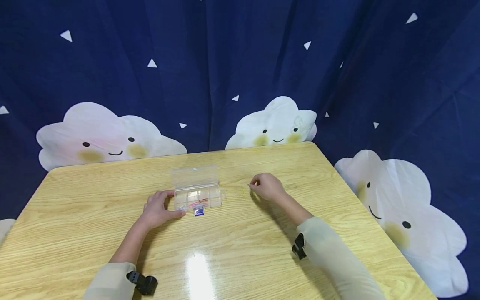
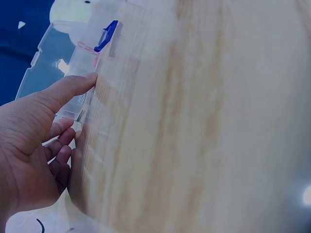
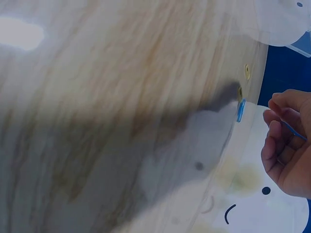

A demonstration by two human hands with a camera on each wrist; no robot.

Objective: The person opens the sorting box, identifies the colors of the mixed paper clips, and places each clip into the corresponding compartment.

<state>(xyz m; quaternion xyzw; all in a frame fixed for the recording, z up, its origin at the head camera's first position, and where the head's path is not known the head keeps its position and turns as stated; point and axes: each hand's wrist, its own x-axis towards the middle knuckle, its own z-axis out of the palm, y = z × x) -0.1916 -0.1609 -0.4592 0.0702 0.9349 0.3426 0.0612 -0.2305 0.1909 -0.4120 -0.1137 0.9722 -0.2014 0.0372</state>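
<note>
A clear plastic compartment box (image 1: 198, 196) stands with its lid (image 1: 195, 177) raised at the back. Its compartments hold red and pink paper clips (image 1: 203, 201) and some pale ones. My left hand (image 1: 159, 209) grips the box's left end, thumb along the front edge; its index fingertip is hidden in the left wrist view. To the right of the box, my right hand (image 1: 267, 186) pinches a thin blue paper clip (image 3: 294, 131) just above the table. Near those fingers lie yellow paper clips (image 3: 248, 72) and another blue paper clip (image 3: 240, 110).
A blue latch-like piece (image 1: 199, 210) sits at the box's front edge. The wooden table (image 1: 240, 250) ends at a dark blue curtain (image 1: 240, 62) with printed clouds behind and to the right. Light glares off the table's near part.
</note>
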